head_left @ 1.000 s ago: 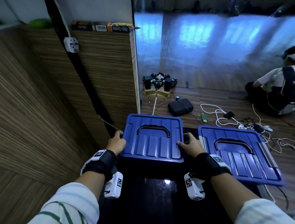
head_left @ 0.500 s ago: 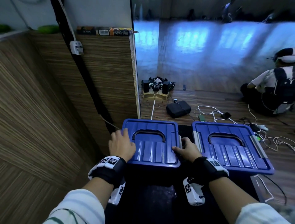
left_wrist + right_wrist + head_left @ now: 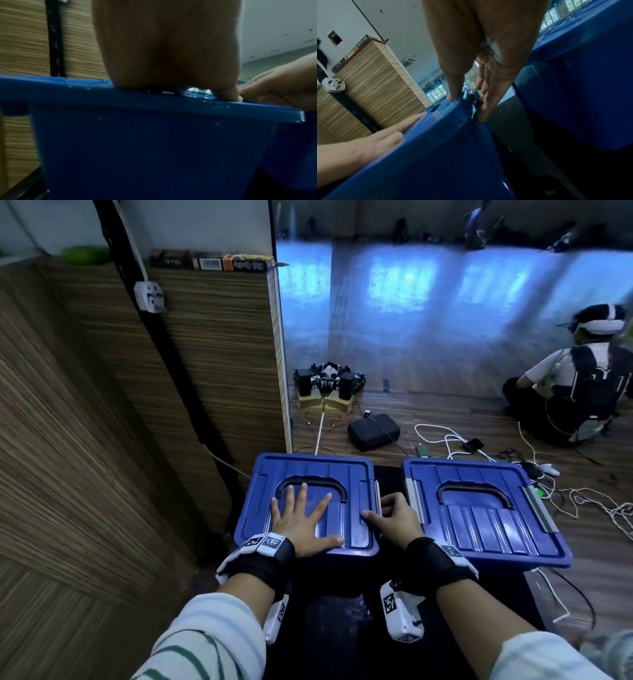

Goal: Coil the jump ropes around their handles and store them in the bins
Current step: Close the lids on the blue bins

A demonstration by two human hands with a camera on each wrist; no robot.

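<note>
A tall partition (image 3: 212,354) faced in striped wood grain is seen on the left, with a black vertical strip (image 3: 164,344) run down it and a white socket (image 3: 149,297) fixed near the top. Small boxes (image 3: 209,263) are lined along its upper edge. Behind it a pale wall (image 3: 198,224) is visible. The floor (image 3: 445,412) is laid in dark wood planks, and cold bluish light is reflected across its far part. White cables (image 3: 442,440), a black case (image 3: 373,432) and a cluster of black devices (image 3: 329,385) are scattered on it. A seated person (image 3: 575,385) is seen at the far right.
</note>
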